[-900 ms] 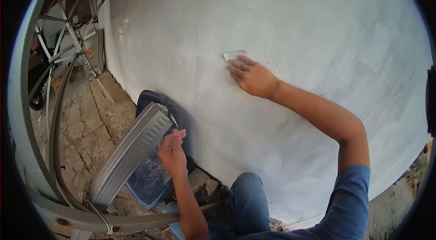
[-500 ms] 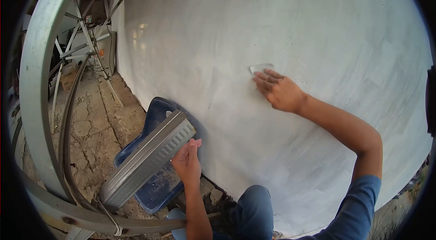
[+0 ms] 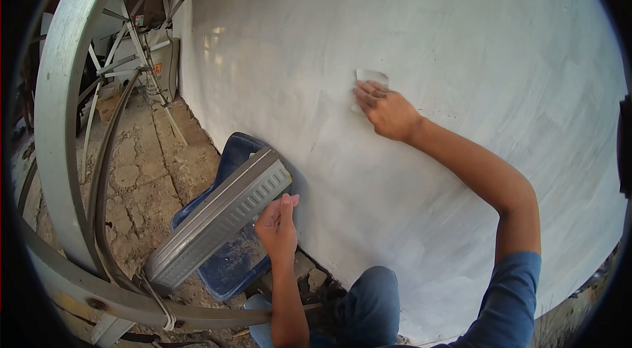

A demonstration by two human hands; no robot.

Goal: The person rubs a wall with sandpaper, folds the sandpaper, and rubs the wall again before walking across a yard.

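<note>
Right hand [image 3: 388, 111]: we press its flat, spread fingers on a small sheet [image 3: 372, 76] against the wall [image 3: 461, 32].
Left hand [image 3: 278, 226]: we curl it around the end of the metal plank [image 3: 220, 216], above the blue tub [image 3: 230, 272].

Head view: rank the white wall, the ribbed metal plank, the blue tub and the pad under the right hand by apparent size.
1. white wall
2. ribbed metal plank, nearer the camera
3. blue tub, partly hidden under the plank, so 2 and 3 are unsure
4. pad under the right hand
</note>
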